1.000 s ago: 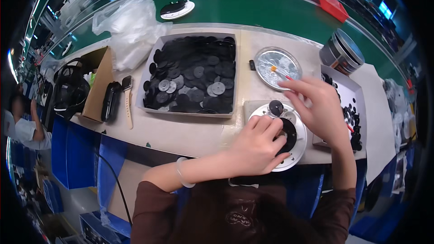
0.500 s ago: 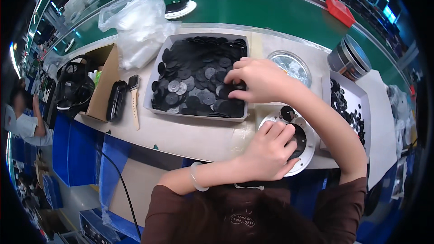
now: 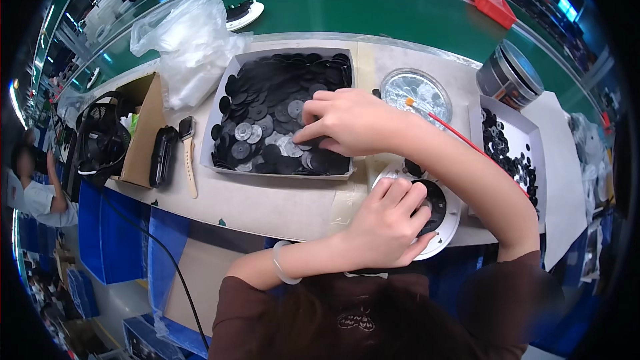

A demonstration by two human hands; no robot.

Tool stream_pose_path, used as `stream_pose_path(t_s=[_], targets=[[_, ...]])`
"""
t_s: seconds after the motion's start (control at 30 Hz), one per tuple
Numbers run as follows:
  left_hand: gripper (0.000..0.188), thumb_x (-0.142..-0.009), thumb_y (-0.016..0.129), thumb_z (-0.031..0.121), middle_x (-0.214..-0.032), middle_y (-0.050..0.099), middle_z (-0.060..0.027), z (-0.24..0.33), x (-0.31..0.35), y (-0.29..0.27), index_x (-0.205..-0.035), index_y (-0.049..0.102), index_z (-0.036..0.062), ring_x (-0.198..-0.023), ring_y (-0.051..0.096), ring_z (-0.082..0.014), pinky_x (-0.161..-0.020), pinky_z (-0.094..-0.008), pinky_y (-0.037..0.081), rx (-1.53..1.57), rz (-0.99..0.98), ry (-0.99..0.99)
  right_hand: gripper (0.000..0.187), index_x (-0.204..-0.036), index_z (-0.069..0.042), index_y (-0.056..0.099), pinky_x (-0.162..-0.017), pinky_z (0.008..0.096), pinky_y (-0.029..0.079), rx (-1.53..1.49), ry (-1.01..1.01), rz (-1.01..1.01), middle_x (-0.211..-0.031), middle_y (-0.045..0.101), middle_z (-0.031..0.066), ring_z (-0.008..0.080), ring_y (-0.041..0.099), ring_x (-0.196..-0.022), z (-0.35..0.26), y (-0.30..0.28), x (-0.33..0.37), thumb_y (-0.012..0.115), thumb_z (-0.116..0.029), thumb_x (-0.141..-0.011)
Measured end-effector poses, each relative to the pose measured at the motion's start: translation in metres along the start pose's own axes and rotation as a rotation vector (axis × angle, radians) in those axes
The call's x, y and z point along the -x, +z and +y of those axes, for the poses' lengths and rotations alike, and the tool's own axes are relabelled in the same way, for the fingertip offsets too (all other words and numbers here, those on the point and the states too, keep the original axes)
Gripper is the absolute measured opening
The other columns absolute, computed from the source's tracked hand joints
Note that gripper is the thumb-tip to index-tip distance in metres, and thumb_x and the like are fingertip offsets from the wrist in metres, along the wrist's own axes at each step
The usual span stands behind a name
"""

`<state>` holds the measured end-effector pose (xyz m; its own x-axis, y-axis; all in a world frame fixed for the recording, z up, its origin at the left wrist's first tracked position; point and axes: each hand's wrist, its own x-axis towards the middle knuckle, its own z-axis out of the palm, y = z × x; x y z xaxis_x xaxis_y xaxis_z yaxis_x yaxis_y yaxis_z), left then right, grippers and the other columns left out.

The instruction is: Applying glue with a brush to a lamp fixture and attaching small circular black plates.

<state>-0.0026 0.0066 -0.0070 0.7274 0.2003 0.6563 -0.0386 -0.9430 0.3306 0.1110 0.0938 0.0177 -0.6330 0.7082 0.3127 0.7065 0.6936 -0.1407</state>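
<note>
My right hand (image 3: 343, 123), fingers parted, reaches the black discs (image 3: 267, 103); my left hand (image 3: 390, 221), fingers bunched, overlies the white base (image 3: 448, 228), its grip indeterminable.

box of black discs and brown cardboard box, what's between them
Head view: an oblong black object, a beige-strapped watch and, farther back, a plastic bag.

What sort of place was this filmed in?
Probably a factory assembly line: a long green surface like a conveyor belt runs behind the bench, a box of many similar black discs sits at the right hand, and another person is visible at far left.
</note>
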Motion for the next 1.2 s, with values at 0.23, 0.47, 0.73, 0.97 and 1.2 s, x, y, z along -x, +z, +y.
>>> stream_pose_path(t_s=[0.23,0.47,0.73,0.97,1.2], targets=[[0.027,-0.062,0.070,0.028,-0.084,0.045,-0.0060,0.001,-0.002,0.002,-0.072,0.057,0.0064,-0.081,0.041,-0.0233,-0.071,-0.0357,0.030,0.006,-0.013,-0.010,0.011,-0.085,-0.008,0.064,-0.059,0.0301,0.046,-0.208,0.317,0.060,-0.065,0.058,0.0031,0.0164,0.057,-0.062,-0.001,-0.016,0.001,0.061,-0.013,-0.077],[0.030,-0.060,0.071,0.029,-0.091,0.048,-0.0059,0.002,0.000,0.001,-0.078,0.058,0.0088,-0.087,0.039,-0.0247,-0.072,-0.0355,0.029,-0.068,-0.057,-0.045,0.024,-0.067,0.000,0.048,-0.047,0.0212,0.030,-0.653,0.764,0.209,-0.053,0.042,-0.0019,0.0045,0.040,-0.051,-0.042,-0.086,0.087,0.050,-0.014,-0.086],[0.047,-0.057,0.070,0.028,-0.115,0.051,-0.0041,0.008,-0.002,0.003,-0.098,0.057,0.0084,-0.091,0.037,-0.0225,-0.078,-0.0327,0.028,-0.140,0.001,-0.092,0.016,-0.074,-0.001,0.055,-0.047,0.0171,0.033,-0.833,1.113,0.317,-0.060,0.049,-0.0047,0.0008,0.042,-0.052,-0.077,-0.049,0.158,0.055,-0.012,-0.085],[0.055,-0.059,0.067,0.030,-0.118,0.053,-0.0018,0.011,-0.007,-0.003,-0.108,0.059,0.0076,-0.088,0.040,-0.0208,-0.078,-0.0333,0.027,-0.215,-0.124,-0.095,0.023,-0.068,0.001,0.054,-0.044,0.0224,0.029,-0.610,1.128,0.226,-0.051,0.045,-0.0004,0.0036,0.038,-0.048,-0.074,-0.057,0.146,0.056,-0.014,-0.084],[0.054,-0.059,0.068,0.030,-0.118,0.053,-0.0031,0.011,-0.008,-0.004,-0.108,0.060,0.0088,-0.091,0.041,-0.0218,-0.080,-0.0346,0.027,-0.246,-0.145,-0.102,0.026,-0.066,0.001,0.051,-0.043,0.0261,0.028,-0.489,1.011,0.208,-0.048,0.041,0.0040,0.0078,0.035,-0.044,-0.073,-0.058,0.147,0.054,-0.015,-0.085]])
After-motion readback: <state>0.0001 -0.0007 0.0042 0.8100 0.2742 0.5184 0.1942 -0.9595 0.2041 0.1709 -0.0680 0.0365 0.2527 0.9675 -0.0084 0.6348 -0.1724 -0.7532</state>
